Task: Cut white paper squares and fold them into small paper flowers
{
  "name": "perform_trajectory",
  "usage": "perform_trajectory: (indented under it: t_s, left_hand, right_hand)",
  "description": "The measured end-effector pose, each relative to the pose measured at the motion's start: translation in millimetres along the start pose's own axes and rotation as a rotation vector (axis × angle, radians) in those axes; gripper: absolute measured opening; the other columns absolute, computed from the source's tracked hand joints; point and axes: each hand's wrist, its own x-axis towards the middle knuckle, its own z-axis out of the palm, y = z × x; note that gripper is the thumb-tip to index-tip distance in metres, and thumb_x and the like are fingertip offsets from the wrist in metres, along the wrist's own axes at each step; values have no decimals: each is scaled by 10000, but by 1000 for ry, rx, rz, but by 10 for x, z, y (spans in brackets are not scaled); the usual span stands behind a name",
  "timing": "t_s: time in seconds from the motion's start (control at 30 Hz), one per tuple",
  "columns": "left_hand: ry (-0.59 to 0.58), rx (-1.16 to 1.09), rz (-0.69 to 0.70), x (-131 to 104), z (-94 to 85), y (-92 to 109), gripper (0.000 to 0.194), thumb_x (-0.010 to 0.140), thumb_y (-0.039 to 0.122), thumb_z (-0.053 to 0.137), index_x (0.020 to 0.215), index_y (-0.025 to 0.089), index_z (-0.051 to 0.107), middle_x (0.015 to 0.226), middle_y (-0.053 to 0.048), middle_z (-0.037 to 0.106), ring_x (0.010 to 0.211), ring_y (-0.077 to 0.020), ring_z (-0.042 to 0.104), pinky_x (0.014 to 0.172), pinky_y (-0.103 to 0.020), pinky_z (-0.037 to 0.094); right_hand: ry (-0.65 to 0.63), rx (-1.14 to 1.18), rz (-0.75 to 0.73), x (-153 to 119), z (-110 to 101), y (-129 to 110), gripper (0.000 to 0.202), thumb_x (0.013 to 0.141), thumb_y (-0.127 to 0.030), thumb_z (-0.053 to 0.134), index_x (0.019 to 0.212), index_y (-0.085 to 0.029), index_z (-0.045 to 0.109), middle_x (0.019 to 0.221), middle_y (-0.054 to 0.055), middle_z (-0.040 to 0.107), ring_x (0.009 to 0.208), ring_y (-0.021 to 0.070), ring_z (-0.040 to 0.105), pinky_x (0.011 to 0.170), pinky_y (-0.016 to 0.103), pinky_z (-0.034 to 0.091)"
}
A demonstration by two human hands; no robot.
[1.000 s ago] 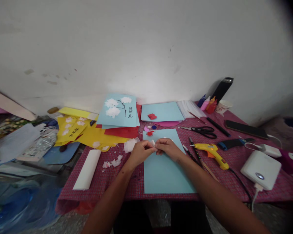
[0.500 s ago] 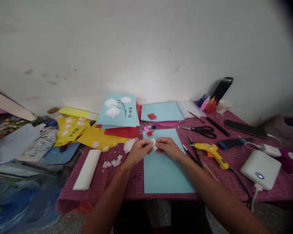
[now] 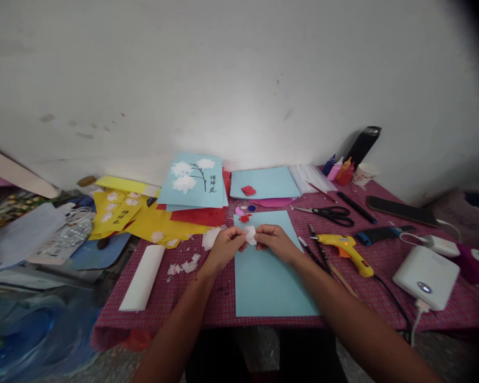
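Between my two hands is a small piece of white tissue paper [image 3: 250,234], held over the upper part of a light blue sheet [image 3: 269,290]. My left hand [image 3: 228,246] pinches its left side, fingers closed. My right hand [image 3: 272,239] grips the right side between thumb and fingers. Just beyond the hands lie small paint lids with red [image 3: 245,218], pink and dark blue paint. Left of my left hand rests more white tissue [image 3: 211,239], and nearer to me are torn white scraps [image 3: 184,266] on the checked cloth.
On the right lie black scissors [image 3: 333,214], a yellow glue gun [image 3: 345,250], pens, a phone [image 3: 402,210] and a white power bank [image 3: 427,276]. A white paper roll [image 3: 142,277] is at left. Behind stands a stack of blue cards with white flowers [image 3: 195,181]; paint bottles [image 3: 345,173] are back right.
The white tissue paper between my fingers looks wider and more opened out than before. My hands have barely shifted.
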Motion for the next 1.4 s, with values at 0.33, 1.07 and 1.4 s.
perform_trajectory:
  t_s: [0.33,1.07,1.4]
  left_hand:
    - [46,-31,-13,18,-11,-72,96,758,229,534,722,148,571,607,-6,595,559,-113,554,543,-233,428]
    - [20,44,-32,7,12,-5,227,787,355,576,775,132,613,657,-19,603,570,-105,543,547,-224,446]
    - [-33,44,-16,3,16,-20,266,747,385,644,817,131,612,693,-11,609,600,-97,545,567,-218,439]
  right_hand:
    - [1,1,-8,0,0,17,163,767,-290,565,679,-156,594,572,2,600,503,106,511,510,227,386]
    - [-5,-198,-118,5,56,65,200,792,-318,562,688,-171,649,581,-21,538,542,110,458,525,229,342]
    - [-33,-197,-163,6,67,91,239,808,-372,571,724,-166,658,610,-15,553,563,109,456,535,224,343]
